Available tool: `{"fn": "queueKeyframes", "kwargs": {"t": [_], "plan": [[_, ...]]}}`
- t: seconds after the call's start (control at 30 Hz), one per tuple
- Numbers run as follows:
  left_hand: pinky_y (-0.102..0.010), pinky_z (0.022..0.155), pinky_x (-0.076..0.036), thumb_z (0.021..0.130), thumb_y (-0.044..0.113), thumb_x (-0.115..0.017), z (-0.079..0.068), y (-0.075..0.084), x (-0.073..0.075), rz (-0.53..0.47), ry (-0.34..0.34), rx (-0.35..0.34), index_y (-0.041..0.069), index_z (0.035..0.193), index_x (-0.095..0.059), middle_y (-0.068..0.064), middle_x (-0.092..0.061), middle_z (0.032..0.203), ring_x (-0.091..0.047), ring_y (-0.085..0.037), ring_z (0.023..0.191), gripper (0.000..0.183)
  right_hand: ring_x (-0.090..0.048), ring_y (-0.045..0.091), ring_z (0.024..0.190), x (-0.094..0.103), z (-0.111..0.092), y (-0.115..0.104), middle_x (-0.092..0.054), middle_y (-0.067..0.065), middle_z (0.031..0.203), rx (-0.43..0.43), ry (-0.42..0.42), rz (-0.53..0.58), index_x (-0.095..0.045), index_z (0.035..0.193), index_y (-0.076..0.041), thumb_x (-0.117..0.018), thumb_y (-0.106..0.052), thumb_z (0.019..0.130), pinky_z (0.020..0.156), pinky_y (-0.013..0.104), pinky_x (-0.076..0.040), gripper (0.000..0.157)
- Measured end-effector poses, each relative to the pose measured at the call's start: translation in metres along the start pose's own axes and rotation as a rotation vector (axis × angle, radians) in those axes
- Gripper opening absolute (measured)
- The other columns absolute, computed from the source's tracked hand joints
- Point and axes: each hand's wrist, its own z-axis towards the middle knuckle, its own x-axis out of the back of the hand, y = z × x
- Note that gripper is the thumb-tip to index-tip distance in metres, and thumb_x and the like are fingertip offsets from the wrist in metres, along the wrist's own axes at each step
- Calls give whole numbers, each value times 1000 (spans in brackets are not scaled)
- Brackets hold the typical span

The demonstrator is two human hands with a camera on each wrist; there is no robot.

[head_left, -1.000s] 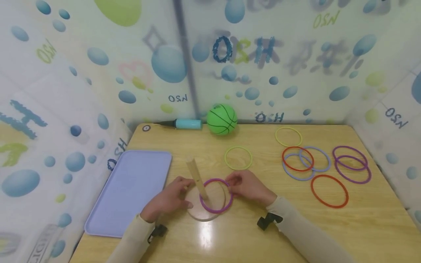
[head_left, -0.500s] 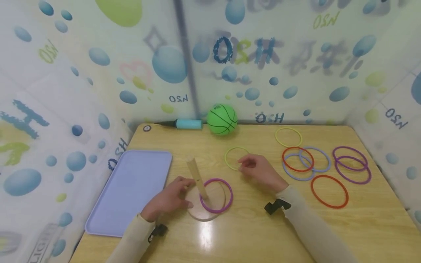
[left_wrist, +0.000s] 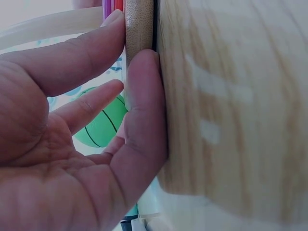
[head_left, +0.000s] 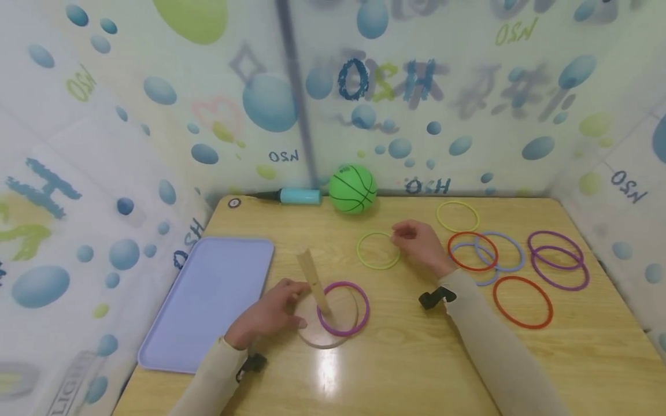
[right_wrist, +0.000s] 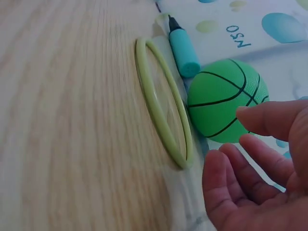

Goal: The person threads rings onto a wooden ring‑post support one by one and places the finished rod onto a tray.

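Observation:
My left hand (head_left: 270, 309) holds the rim of a round wooden base (head_left: 340, 312), its thumb and a fingertip against the edge in the left wrist view. A wooden peg (head_left: 313, 283) rises from the base. Round the peg's foot lies a purple ring (head_left: 367, 309), and in the left wrist view a red ring (left_wrist: 118, 5) shows beside the purple. With fingers loosely bent and nothing between them, my right hand (head_left: 421, 245) hovers by the right side of a yellow-green ring (head_left: 378, 268). The right wrist view shows a gap between those fingers and that ring.
Right of my right hand lie a yellow ring (head_left: 458, 231), overlapping red (head_left: 473, 270) and blue rings (head_left: 522, 254), purple rings (head_left: 559, 288) and another red ring (head_left: 522, 327). A blue tray (head_left: 208, 306) lies left; a green ball (head_left: 352, 189) and turquoise pump (head_left: 300, 196) stand by the wall.
My right hand has left the purple ring round the peg and moved away from me and rightward to the yellow-green ring. The left hand stays at the base.

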Motion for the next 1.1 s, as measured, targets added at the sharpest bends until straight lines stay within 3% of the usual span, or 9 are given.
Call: {"fn": "queueKeyframes", "kwargs": {"t": [0.13,0.27,0.57,0.7,0.83,0.93,1.1], "plan": [[-56,100,-53,78,14,-91,-1,2,0,-14,-1,7,15,145,-64,-15,-58,125,-60,-33,114,72,-68,36,118,1,6,5,-73,21,126,-28,-24,-49,-70,130,1,-74,-17,98,104,46,-53,37],[-54,99,-53,78,15,-91,0,1,1,-9,0,1,15,145,-63,-14,-58,124,-60,-32,113,73,-66,37,122,1,11,6,-72,21,128,-54,-59,-109,-68,131,0,-75,-20,97,109,51,-50,40],[-54,98,-54,78,16,-92,1,0,0,-8,-3,8,15,145,-63,-15,-59,127,-61,-32,113,73,-66,33,101,-5,19,-1,-72,18,107,-13,-105,-381,-71,122,5,-76,-15,90,94,50,-54,38],[-56,99,-53,77,15,-92,1,0,0,-18,-2,26,16,145,-64,-15,-59,127,-61,-33,113,73,-68,33,97,-6,19,-2,-75,18,105,-20,-99,-418,-75,115,4,-71,-12,88,88,47,-56,32],[-56,99,-53,77,15,-92,1,1,0,-24,-2,34,16,144,-64,-15,-59,126,-61,-32,114,72,-69,27,92,-2,19,2,-76,17,110,-60,-116,-367,-76,116,2,-70,-12,86,79,38,-57,33],[-55,98,-54,77,15,-92,0,1,0,-18,-5,27,16,143,-64,-15,-59,125,-61,-32,113,72,-71,20,85,2,17,4,-76,19,114,-107,-164,-238,-75,120,3,-69,-10,88,73,31,-58,35],[-54,97,-54,77,14,-92,0,1,0,-9,-8,18,16,143,-64,-15,-59,125,-61,-31,112,71,-73,16,78,7,13,7,-73,23,117,-178,-240,-14,-70,126,6,-67,-7,95,71,30,-62,34]]}}
